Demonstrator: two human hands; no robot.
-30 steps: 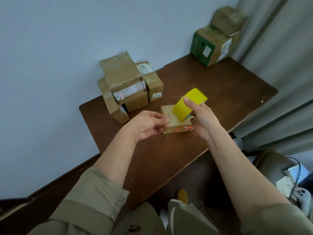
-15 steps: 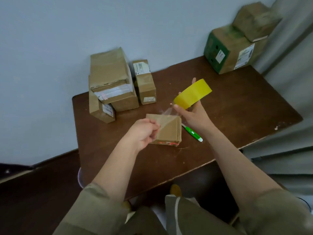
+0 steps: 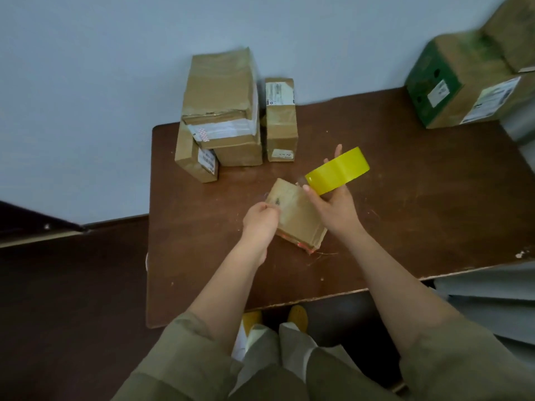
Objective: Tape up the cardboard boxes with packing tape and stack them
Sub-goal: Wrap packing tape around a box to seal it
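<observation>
Our right hand (image 3: 337, 209) grips the yellow tape roll (image 3: 337, 171) above the small cardboard box (image 3: 298, 215) at the middle of the table (image 3: 405, 212); our left hand (image 3: 260, 219) pinches the clear tape end (image 3: 267, 198). We judge the box light and stiff, best steadied by its edges. The film is barely visible.

White labels on stacked boxes (image 3: 223, 111), green box (image 3: 451, 91), print too blurred to read

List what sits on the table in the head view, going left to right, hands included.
Stack of taped boxes → upright narrow box → left hand, pinching the tape end → small box being taped → right hand gripping the yellow tape roll → green-sided box far right.
</observation>
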